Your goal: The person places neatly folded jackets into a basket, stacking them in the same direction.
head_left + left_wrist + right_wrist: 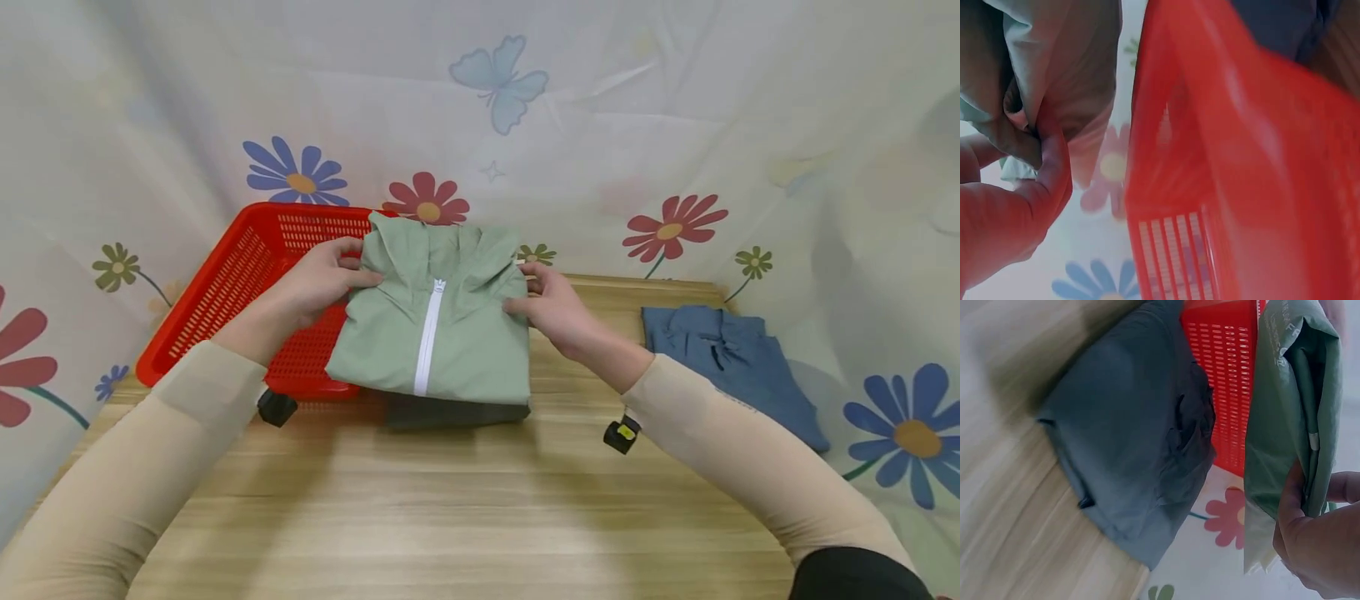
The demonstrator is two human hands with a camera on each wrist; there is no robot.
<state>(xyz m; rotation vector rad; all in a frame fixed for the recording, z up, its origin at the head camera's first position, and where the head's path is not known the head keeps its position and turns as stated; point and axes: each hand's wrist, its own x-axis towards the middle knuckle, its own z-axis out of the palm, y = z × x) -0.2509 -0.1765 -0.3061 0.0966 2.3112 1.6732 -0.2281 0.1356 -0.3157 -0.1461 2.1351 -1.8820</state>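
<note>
A folded light green jacket (476,350) with a white front zipper is held up off the table between both hands. My left hand (322,279) pinches its left edge near the collar; the left wrist view shows the thumb and fingers gripping the jacket cloth (1079,62). On the opposite edge, my right hand (555,308) pinches the folded layers, seen edge-on as green cloth (1279,425) in the right wrist view. Beneath the jacket lies a dark grey folded garment (457,414), mostly hidden from the head view but largely visible as dark cloth (1122,419) from the right wrist.
A red plastic basket (202,292) with slotted walls stands at the left, its right part behind the jacket. On the table's right lies a folded blue garment (727,358). The wooden table (450,517) ends at a flower-printed curtain (585,142).
</note>
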